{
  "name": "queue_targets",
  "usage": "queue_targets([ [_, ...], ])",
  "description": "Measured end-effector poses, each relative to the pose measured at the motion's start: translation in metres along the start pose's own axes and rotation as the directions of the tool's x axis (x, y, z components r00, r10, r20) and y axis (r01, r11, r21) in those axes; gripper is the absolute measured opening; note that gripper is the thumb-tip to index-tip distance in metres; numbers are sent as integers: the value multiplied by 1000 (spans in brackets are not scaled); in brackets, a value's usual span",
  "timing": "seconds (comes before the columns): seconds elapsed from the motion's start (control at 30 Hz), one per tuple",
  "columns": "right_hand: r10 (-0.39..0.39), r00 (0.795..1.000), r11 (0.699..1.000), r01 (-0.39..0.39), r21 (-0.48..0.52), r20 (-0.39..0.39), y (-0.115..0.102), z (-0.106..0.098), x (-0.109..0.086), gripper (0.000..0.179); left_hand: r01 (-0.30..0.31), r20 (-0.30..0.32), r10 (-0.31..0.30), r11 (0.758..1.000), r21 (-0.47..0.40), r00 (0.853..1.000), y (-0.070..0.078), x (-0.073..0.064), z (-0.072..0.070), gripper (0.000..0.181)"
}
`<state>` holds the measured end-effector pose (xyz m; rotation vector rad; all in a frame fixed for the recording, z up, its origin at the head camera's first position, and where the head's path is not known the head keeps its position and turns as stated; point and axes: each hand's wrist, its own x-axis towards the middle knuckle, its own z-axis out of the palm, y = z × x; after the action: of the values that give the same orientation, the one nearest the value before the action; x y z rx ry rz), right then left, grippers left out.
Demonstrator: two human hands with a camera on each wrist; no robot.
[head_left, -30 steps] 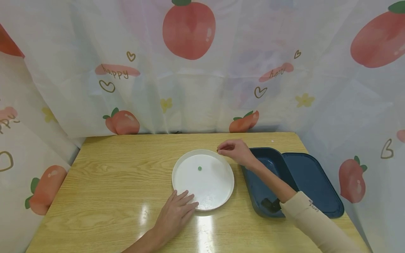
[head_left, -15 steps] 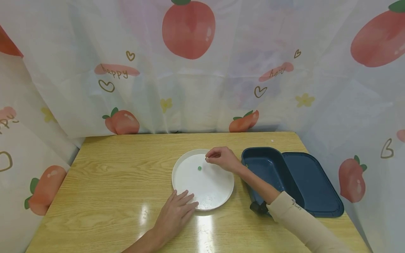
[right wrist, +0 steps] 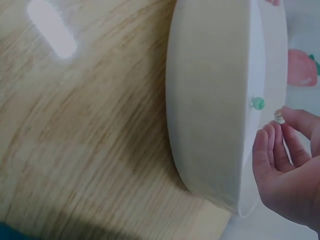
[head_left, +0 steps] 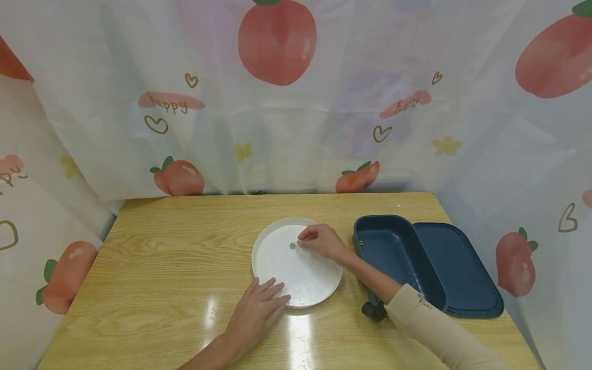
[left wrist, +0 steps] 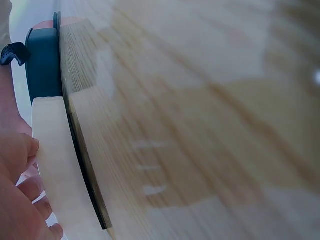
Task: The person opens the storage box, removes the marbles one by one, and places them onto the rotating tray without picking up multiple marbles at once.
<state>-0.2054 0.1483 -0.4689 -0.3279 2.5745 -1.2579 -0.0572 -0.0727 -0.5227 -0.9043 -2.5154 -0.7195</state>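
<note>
A round white tray (head_left: 300, 277) with a raised rim stands on the wooden table. On its floor lies a small translucent green marble (right wrist: 257, 103). My right hand (head_left: 320, 242) is over the tray, right beside that marble, and pinches a small whitish, striped marble (right wrist: 279, 117) between thumb and fingertips. My left hand (head_left: 259, 311) rests on the tray's near left rim with fingers spread and fairly straight. In the left wrist view, its fingers (left wrist: 30, 190) lie along the pale outer wall of the tray.
To the right of the tray sits a deep dark blue box (head_left: 388, 241) with a tiny green thing (head_left: 362, 242) inside. A matching flat blue lid (head_left: 455, 267) lies beside it. A patterned curtain (head_left: 277, 128) hangs behind the table (head_left: 185, 246).
My right hand has moved left and toward me, from the tray's far right rim to a spot beside the green marble. The left hand has stayed in place on the rim.
</note>
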Motion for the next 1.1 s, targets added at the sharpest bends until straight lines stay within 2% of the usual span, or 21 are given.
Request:
queue_targets([
  [0.53,-8,1000,1000,8,-20,-4,12,13,-1,5,-8,11,7,1000,9,1000,1,2,-3,17],
  [0.83,-30,999,994,28,-106,-22,16,16,0,4,-15,9,15,1000,20,1000,1,2,-2,17],
  [1.1,-31,999,992,29,-119,-18,15,17,0,4,-12,7,12,1000,19,1000,2,2,-2,17],
])
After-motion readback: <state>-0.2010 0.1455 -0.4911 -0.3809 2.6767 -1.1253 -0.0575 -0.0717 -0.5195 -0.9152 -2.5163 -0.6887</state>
